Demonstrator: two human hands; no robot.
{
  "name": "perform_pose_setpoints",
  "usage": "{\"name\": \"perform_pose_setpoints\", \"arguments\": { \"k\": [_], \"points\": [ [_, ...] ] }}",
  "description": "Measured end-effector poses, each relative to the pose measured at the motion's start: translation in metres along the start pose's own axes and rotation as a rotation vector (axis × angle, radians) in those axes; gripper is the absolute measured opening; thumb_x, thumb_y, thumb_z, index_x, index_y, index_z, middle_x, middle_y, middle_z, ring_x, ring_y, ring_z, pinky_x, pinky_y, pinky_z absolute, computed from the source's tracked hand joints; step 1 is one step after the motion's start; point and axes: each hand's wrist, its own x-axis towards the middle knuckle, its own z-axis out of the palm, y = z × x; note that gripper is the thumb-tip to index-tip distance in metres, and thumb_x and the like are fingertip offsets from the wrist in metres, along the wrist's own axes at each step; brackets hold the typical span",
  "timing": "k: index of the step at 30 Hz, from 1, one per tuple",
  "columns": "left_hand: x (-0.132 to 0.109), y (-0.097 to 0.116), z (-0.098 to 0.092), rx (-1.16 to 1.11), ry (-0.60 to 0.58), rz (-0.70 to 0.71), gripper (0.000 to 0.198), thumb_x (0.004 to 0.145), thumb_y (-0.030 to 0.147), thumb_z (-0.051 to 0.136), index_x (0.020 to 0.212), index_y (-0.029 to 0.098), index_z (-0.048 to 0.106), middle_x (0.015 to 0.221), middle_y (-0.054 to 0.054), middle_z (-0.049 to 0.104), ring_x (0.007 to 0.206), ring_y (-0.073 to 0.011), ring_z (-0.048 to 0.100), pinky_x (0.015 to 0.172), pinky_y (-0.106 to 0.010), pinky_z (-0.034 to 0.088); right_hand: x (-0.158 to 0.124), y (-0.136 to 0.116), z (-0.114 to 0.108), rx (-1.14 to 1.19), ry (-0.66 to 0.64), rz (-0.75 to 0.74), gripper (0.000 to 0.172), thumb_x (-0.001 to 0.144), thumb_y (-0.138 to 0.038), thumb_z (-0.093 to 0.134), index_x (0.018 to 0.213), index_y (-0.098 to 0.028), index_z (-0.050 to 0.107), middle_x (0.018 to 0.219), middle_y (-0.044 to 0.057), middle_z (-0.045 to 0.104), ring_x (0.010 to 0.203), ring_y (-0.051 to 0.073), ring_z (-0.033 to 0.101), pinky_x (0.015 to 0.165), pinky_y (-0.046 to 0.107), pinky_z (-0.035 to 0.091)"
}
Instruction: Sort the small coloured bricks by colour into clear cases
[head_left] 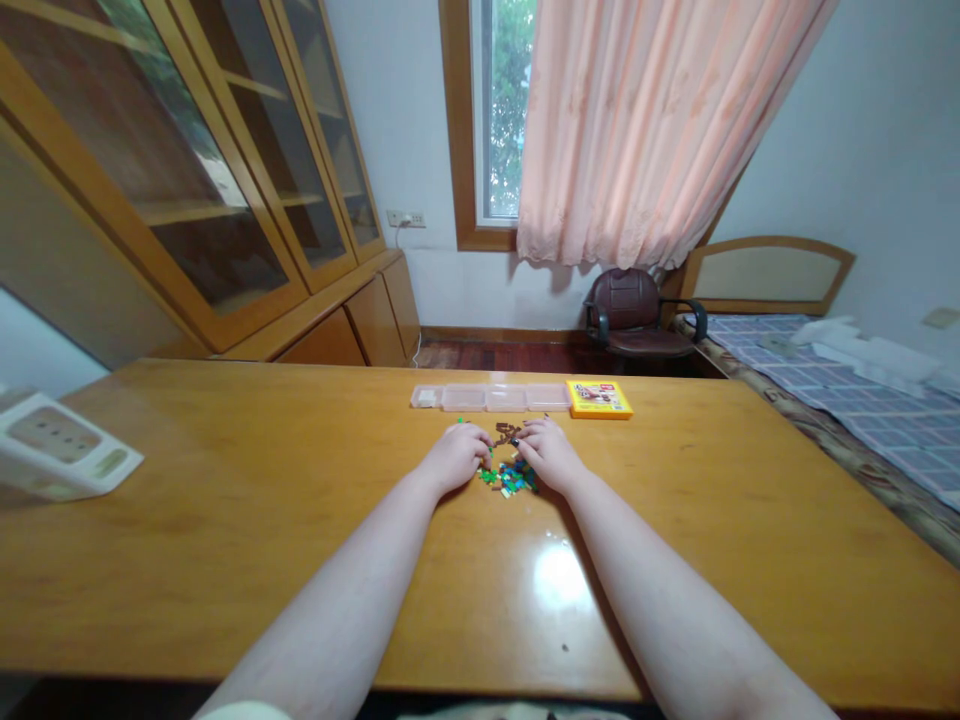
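On the glossy, yellow-brown wooden worktop (pixel 315 500), a loose heap of small blue, green and white plastic bricks (pixel 516 480) is being flanked by two bare hands. The left hand (pixel 457 458) is being held low at the heap's left, beside a scatter of small green plastic bricks (pixel 489 477); the right hand (pixel 551 455) is being held opposite, near a cluster of small dark brown plastic bricks (pixel 506 433). Both grips are being shown with fingers curled; whether anything is being pinched in either cannot be told, the pieces being too small.

In such fingertip work, good control is probably being gained when bricks are being lifted singly and lightly; if broad sweeps are being made, colours could be mixed.

No common direction is being shown by the heaped bricks, and their separate long axes cannot be read at this size. Beyond the hands, a row of clear, rectangular plastic compartments (pixel 485 399) is being presented with its long axis running left to right, its right end being pointed at a flat, yellow, rectangular box (pixel 600 399) just beside it.
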Motion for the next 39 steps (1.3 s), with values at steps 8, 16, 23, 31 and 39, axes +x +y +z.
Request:
{"name": "perform_pose_setpoints", "arguments": {
  "k": [8,16,23,31,39],
  "points": [
    [-0.001,-0.002,0.002,-0.027,0.031,-0.014,0.033,0.075,0.004,0.053,0.082,0.026,0.075,0.102,-0.002,0.068,0.096,-0.0172,0.059,0.091,-0.033,0.042,-0.002,-0.006,-0.002,0.092,-0.036,-0.121,0.033,0.090,-0.028,0.046,0.073,-0.024,0.074,0.097,0.003,0.070,0.104,0.020,0.055,0.096,0.037,0.037],
    [-0.002,0.002,-0.002,-0.041,0.009,0.018,0.029,0.073,0.003,0.055,0.069,0.025,0.074,0.097,0.000,0.069,0.094,-0.0163,0.059,0.092,-0.034,0.041,0.000,-0.003,-0.002,0.043,-0.011,-0.056,0.036,0.092,-0.028,0.045,0.073,-0.023,0.075,0.096,0.004,0.070,0.102,0.020,0.056,0.096,0.038,0.036],
    [-0.001,0.000,0.001,-0.030,-0.017,0.053,0.030,0.074,0.004,0.056,0.074,0.027,0.075,0.097,0.000,0.070,0.094,-0.0171,0.059,0.090,-0.034,0.041,-0.002,-0.006,0.000,0.086,-0.065,-0.154,0.032,0.090,-0.029,0.048,0.073,-0.024,0.075,0.096,0.003,0.070,0.101,0.019,0.056,0.093,0.035,0.038],
    [-0.001,0.002,-0.002,0.012,0.031,-0.065,0.035,0.074,0.003,0.051,0.087,0.026,0.074,0.103,-0.002,0.068,0.098,-0.0189,0.058,0.093,-0.035,0.042,0.001,0.002,0.001,-0.001,0.039,-0.018,0.033,0.092,-0.029,0.045,0.082,-0.023,0.075,0.099,0.005,0.070,0.102,0.021,0.056,0.096,0.039,0.036],
    [-0.001,0.007,-0.007,-0.046,0.023,0.009,0.029,0.071,0.002,0.053,0.060,0.022,0.070,0.092,0.000,0.069,0.090,-0.0168,0.059,0.089,-0.034,0.041,-0.001,-0.006,-0.001,0.081,-0.048,-0.123,0.032,0.091,-0.029,0.046,0.078,-0.025,0.075,0.101,0.004,0.069,0.104,0.020,0.055,0.096,0.038,0.037]
  ]
}}
